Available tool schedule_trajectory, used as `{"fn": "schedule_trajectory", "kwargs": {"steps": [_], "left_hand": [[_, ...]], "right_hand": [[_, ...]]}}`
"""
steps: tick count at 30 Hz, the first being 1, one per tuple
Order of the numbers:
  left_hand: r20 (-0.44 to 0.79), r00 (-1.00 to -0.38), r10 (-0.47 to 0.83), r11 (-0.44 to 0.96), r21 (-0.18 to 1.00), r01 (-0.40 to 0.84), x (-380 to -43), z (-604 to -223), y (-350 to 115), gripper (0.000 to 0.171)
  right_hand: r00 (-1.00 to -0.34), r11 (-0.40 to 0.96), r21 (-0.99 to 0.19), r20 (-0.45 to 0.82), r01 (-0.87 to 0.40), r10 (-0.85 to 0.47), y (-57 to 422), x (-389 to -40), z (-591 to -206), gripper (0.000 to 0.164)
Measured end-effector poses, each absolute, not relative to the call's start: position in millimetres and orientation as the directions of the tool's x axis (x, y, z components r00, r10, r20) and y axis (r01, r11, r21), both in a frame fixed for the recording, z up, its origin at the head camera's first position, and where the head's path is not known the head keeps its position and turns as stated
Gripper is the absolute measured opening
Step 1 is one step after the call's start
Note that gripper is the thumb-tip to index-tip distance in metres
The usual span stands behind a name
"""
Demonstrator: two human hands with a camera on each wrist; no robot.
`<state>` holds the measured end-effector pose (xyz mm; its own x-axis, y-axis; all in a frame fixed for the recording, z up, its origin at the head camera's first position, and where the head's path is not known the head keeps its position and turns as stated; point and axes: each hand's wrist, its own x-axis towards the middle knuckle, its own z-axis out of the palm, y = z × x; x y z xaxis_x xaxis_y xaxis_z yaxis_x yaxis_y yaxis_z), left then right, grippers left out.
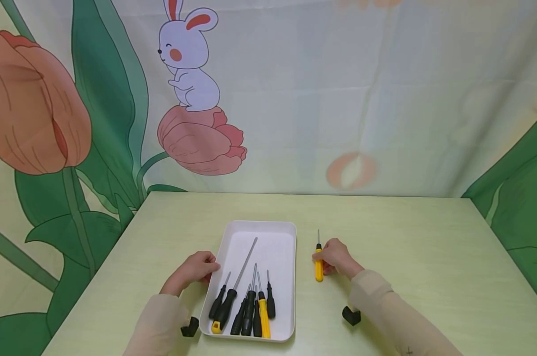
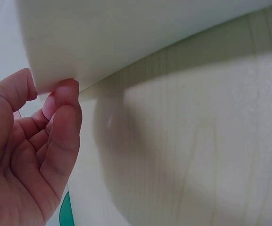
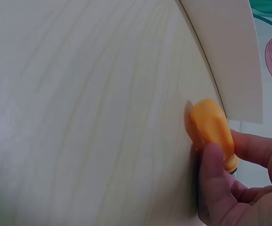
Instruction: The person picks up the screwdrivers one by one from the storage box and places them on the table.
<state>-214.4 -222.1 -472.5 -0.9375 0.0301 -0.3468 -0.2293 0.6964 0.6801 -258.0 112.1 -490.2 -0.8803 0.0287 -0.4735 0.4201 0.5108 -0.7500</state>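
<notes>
A white tray (image 1: 279, 247) holds several screwdrivers, most with black handles; one handle is yellow with a black collar (image 1: 263, 314), and a long-shafted one (image 1: 224, 311) has a yellow end. My left hand (image 1: 199, 267) pinches the tray's left side between thumb and fingertips, seen close in the left wrist view with the tray wall (image 2: 107, 37). To the right of the tray, my right hand (image 1: 336, 256) grips a small yellow-and-black screwdriver (image 1: 319, 271), its tip pointing away from me. In the right wrist view the yellow handle (image 3: 211, 123) sits between thumb and finger, at or just above the table.
The pale wooden table (image 1: 420, 247) stretches to both sides of the tray. A printed curtain (image 1: 286, 99) with a rabbit and tulips hangs behind its far edge. Black wrist-camera pieces (image 1: 351, 316) stick out below both sleeves.
</notes>
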Motion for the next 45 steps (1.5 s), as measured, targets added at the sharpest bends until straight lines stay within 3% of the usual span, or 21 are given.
{"fn": "schedule_trajectory", "kwargs": {"steps": [45], "left_hand": [[-0.348, -0.937, 0.036, 0.695, 0.682, -0.227, -216.0, -473.2, -222.3, 0.013]], "right_hand": [[-0.902, 0.572, -0.738, -0.432, 0.359, 0.01, 114.7, -254.1, -488.5, 0.029]]}}
